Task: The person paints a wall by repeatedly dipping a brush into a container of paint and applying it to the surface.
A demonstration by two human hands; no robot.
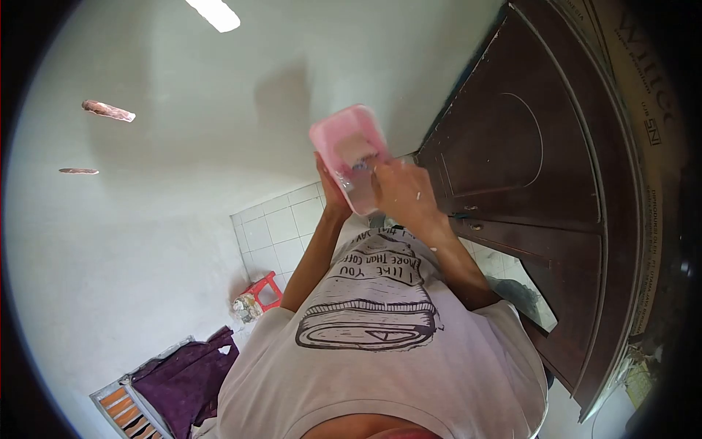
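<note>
A pink plastic container [347,121] with rounded corners is held up in front of my chest, tilted so that its inside shows. My left hand [333,192] is closed around its left side and supports it from below. Over the container's lower right part is my right hand [406,192], fingers bent and pointing inside, slightly blurred. What those fingers pinch is hidden. Inside lies a beige patch [356,150] of something I cannot identify, with a small bluish-white bit beside the fingertips. White specks cling to my right hand and forearm.
A dark brown wooden cabinet [504,139] stands on the right, with a printed cardboard box [636,95] beyond it. To the left are a pale wall [183,117] and a red plastic stool [267,289]. Purple cloth [183,380] hangs at the lower left.
</note>
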